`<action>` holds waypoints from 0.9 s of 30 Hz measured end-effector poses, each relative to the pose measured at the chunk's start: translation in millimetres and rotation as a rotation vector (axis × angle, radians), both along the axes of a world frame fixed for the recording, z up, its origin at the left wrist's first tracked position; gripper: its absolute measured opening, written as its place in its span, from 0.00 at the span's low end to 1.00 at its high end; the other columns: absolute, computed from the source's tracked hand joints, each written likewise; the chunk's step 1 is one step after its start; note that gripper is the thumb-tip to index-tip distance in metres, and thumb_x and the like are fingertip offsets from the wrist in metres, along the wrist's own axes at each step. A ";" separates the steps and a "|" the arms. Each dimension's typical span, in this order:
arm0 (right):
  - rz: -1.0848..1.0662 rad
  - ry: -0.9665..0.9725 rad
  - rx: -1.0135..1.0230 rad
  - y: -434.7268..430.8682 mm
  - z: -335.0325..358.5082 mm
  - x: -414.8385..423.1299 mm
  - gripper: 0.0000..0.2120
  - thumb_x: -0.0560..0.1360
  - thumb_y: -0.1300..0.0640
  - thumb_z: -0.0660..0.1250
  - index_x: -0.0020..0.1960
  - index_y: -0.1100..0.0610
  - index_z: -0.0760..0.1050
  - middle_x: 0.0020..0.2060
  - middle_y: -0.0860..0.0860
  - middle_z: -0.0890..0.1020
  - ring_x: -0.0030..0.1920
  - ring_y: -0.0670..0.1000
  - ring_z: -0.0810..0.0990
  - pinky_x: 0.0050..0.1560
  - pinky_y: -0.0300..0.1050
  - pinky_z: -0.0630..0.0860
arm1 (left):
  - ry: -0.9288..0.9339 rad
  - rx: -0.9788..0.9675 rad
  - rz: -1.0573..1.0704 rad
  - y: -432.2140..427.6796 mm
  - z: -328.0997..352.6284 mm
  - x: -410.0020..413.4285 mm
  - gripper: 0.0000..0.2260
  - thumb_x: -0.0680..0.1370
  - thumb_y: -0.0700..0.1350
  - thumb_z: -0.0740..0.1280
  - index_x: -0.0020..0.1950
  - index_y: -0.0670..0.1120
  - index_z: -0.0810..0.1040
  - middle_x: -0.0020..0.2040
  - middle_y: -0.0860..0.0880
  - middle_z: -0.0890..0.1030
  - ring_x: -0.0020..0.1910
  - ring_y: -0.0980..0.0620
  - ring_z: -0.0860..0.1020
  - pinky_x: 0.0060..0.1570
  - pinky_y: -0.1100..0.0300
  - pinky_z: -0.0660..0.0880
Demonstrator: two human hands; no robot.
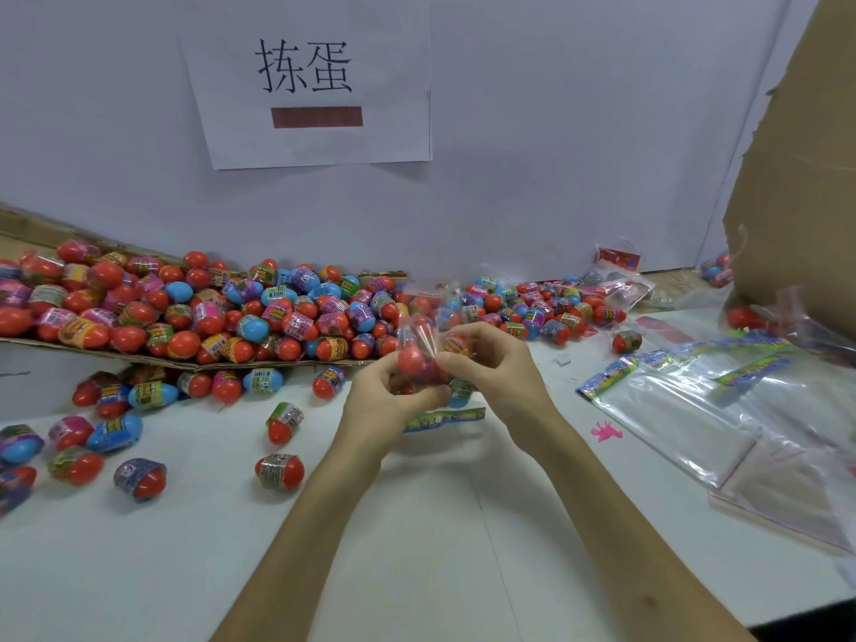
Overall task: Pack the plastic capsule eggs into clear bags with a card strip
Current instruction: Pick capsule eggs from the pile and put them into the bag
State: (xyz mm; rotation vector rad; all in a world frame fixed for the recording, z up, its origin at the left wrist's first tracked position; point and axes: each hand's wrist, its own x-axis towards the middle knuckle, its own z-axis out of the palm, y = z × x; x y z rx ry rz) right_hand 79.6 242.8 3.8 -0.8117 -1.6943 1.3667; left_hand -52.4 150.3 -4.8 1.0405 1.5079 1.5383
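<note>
Both my hands hold one clear bag (pixel 419 338) above the middle of the white table (pixel 417 525). My left hand (pixel 384 405) grips its lower part from the left. My right hand (pixel 495 368) pinches it from the right. Inside the bag sit red capsule eggs (pixel 411 361). A colourful card strip (pixel 444 418) hangs below my hands at the bag's bottom end. The bag's open top stands up above my fingers.
A large heap of red and blue capsule eggs (pixel 208 308) lies on a flat cardboard sheet (pixel 185 361) at the left, with loose eggs (pixel 280 470) scattered in front. Empty clear bags with card strips (pixel 695 400) lie at the right. A cardboard box (pixel 796 178) stands far right.
</note>
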 end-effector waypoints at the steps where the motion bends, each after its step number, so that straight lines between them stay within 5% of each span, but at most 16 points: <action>1: -0.013 0.008 -0.002 -0.2 0.6 -0.1 0.09 0.73 0.57 0.77 0.52 0.51 0.81 0.45 0.50 0.85 0.49 0.52 0.84 0.47 0.44 0.84 | -0.002 0.007 -0.015 0.0 -0.4 0.8 0.15 0.74 0.38 0.78 0.59 0.48 0.84 0.50 0.50 0.88 0.52 0.52 0.86 0.55 0.55 0.82; 6: -0.016 0.031 -0.016 1.2 4.0 3.4 0.13 0.74 0.63 0.76 0.56 0.55 0.79 0.48 0.55 0.84 0.50 0.56 0.85 0.45 0.44 0.84 | -0.037 0.085 -0.015 0.9 -1.6 7.7 0.09 0.78 0.44 0.75 0.58 0.50 0.84 0.49 0.50 0.88 0.51 0.51 0.86 0.49 0.60 0.83; 12: 0.083 0.118 -0.065 -1.6 7.6 4.4 0.13 0.75 0.58 0.75 0.58 0.54 0.80 0.55 0.55 0.83 0.57 0.56 0.82 0.56 0.50 0.82 | -0.102 0.123 0.090 1.3 0.6 2.2 0.09 0.81 0.41 0.71 0.56 0.55 0.85 0.48 0.52 0.88 0.49 0.51 0.87 0.43 0.62 0.82; 20: -0.060 0.164 -0.100 0.7 8.4 5.6 0.05 0.79 0.62 0.69 0.50 0.57 0.84 0.44 0.51 0.86 0.50 0.54 0.84 0.50 0.50 0.82 | -0.088 0.197 0.197 1.6 2.4 7.3 0.11 0.83 0.45 0.68 0.45 0.56 0.87 0.43 0.54 0.88 0.43 0.59 0.85 0.41 0.66 0.80; 27: 0.035 0.182 -0.175 0.1 7.9 5.0 0.05 0.77 0.56 0.72 0.51 0.57 0.83 0.41 0.48 0.85 0.43 0.45 0.85 0.40 0.38 0.79 | -0.218 0.188 0.260 2.0 2.3 0.7 0.08 0.83 0.46 0.67 0.53 0.50 0.87 0.49 0.50 0.88 0.51 0.52 0.86 0.46 0.58 0.83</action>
